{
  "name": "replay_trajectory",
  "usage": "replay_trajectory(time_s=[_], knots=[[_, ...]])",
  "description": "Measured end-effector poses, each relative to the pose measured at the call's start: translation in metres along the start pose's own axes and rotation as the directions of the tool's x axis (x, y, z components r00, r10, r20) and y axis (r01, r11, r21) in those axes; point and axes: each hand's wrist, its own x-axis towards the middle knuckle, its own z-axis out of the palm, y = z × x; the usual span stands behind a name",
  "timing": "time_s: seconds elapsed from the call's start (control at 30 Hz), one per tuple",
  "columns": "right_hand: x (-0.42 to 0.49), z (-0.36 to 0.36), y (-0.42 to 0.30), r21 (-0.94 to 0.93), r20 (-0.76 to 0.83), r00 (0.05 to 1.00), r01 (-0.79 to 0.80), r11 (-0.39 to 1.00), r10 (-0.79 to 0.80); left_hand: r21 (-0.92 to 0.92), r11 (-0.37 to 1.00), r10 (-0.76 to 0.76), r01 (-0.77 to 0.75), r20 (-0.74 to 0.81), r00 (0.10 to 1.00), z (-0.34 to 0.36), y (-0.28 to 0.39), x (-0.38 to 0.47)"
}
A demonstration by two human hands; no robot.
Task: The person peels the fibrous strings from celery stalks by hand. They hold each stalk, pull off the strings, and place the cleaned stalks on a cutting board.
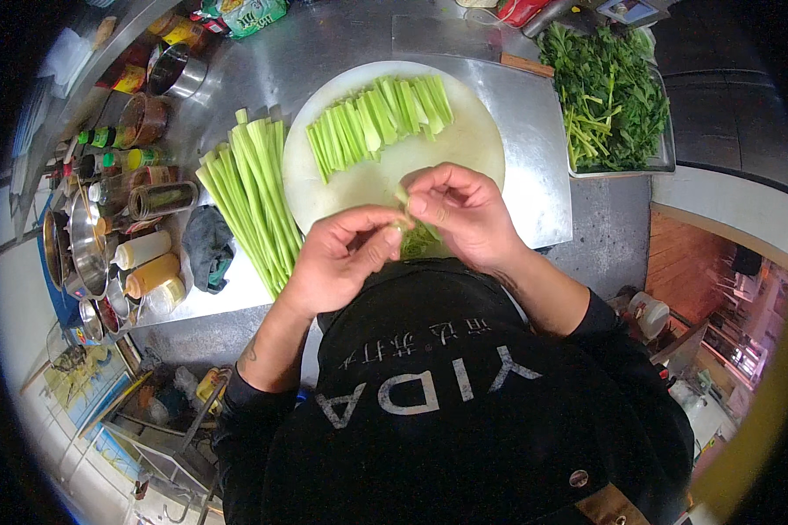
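Note:
Above the near edge of the round white cutting board (394,184), my two hands meet at the fingertips. My right hand (469,213) pinches a short piece of celery stalk (402,194) between thumb and fingers. The thumb and forefinger of my left hand (345,256) close on the lower end of it; the fingers partly hide this spot. Just below lies a small heap of thin green celery strings (420,241). Across the far half of the board, cut celery sticks (381,118) lie side by side in a row. Long celery stalks (253,190) are bundled at the board's left.
A metal tray (663,141) of celery leaves (611,98) stands at the right. On the left are a dark cloth (208,246), squeeze bottles (143,249), jars (163,200), steel bowls (88,239) and a steel pot (177,71). The steel worktop (538,190) ends near my waist.

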Motion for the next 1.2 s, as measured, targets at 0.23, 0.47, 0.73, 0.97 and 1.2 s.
replay_trajectory(time_s=[0.23, 0.47, 0.73, 0.97, 1.2], knots=[[0.025, -0.025, -0.024, 0.462, -0.139, 0.983, -0.045, 0.886, 0.123, 0.281, 0.925, 0.136, -0.254, 0.379, 0.915, 0.007, 0.002, -0.014], [0.035, -0.033, -0.041, 0.59, -0.266, 0.937, -0.027, 0.807, 0.225, -0.466, 0.86, 0.24, -0.209, 0.009, 0.971, -0.021, -0.001, -0.019], [0.012, 0.027, -0.018, 0.445, -0.135, 0.958, -0.17, 0.879, 0.254, -0.211, 0.949, 0.172, -0.234, -0.276, 0.946, 0.025, -0.014, 0.02], [0.014, 0.023, -0.043, -0.129, -0.105, 0.993, -0.062, 0.99, 0.049, -0.19, 0.962, 0.137, -0.196, -0.287, 0.948, 0.015, -0.016, 0.014], [0.011, 0.01, -0.071, -0.228, 0.045, 0.943, -0.311, 0.923, 0.329, 0.491, 0.808, 0.48, -0.326, -0.226, 0.848, 0.001, -0.014, 0.011]])
